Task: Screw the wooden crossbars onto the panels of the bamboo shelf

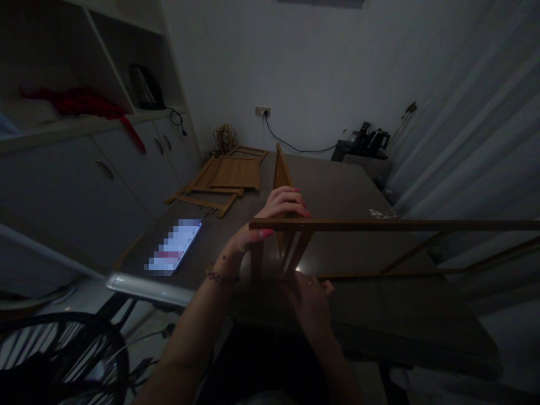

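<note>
Here, wooden frame (379,225), hands (275,209) at left end

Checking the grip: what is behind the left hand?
Behind the left hand, a wooden panel shows above the fingers and below the wooden bar. The stretch between is mostly covered; what the hand hides there cannot be seen.

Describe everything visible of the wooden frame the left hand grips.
The wooden frame is brown, apparently wood, with slim, straight bars: a long upper one, running past the picture's right edge, and a lower one near the table, with shorter pieces between. It seems upright, at the table's near side. The left hand grips its upper left end; the right hand is below, its contact too dim to tell.
</note>
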`<state>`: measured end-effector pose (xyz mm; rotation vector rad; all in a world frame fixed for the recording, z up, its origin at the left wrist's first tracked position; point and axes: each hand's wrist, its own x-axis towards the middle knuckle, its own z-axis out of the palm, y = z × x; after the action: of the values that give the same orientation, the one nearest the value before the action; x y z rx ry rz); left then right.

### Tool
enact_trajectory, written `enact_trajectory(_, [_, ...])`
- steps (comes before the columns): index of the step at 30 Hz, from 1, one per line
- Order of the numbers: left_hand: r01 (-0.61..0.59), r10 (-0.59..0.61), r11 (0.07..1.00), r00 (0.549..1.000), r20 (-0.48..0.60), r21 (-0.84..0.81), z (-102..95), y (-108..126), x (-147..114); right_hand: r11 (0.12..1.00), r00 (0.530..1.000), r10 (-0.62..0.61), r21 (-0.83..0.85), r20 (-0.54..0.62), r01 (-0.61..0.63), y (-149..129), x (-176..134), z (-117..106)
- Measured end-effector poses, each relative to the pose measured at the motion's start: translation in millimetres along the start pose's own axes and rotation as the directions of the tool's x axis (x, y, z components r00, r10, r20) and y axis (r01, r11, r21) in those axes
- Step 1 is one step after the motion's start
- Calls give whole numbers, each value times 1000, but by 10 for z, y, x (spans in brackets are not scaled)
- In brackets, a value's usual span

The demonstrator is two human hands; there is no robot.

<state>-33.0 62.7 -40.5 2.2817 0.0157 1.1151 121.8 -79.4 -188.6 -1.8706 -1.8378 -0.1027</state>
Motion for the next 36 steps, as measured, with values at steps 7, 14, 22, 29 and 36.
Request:
enact_trajectory(7, [-16, 16, 1000, 1000, 13, -1, -12, 4, 8, 1000, 1000, 13, -10, -1, -13, 3, -7, -10])
enact_trajectory(14, [-16, 16, 1000, 999, -28, -13, 32, 2, -5, 999, 1000, 30, -12, 8, -29, 1, -24, -11])
enact_trajectory(22, [-59, 58, 998, 998, -14, -5, 72, -18, -49, 1000, 998, -1, 15, 60, 0, 42, -84, -76])
enact_trajectory(29, [-79, 79, 996, 997, -6, 39, 89, -29, -90, 999, 995, 0, 32, 104, -3, 70, -132, -73])
enact_trajectory(36, [-83, 83, 996, 997, -8, 17, 99, -23, -106, 997, 999, 5, 81, -32, -3, 127, -205, -34])
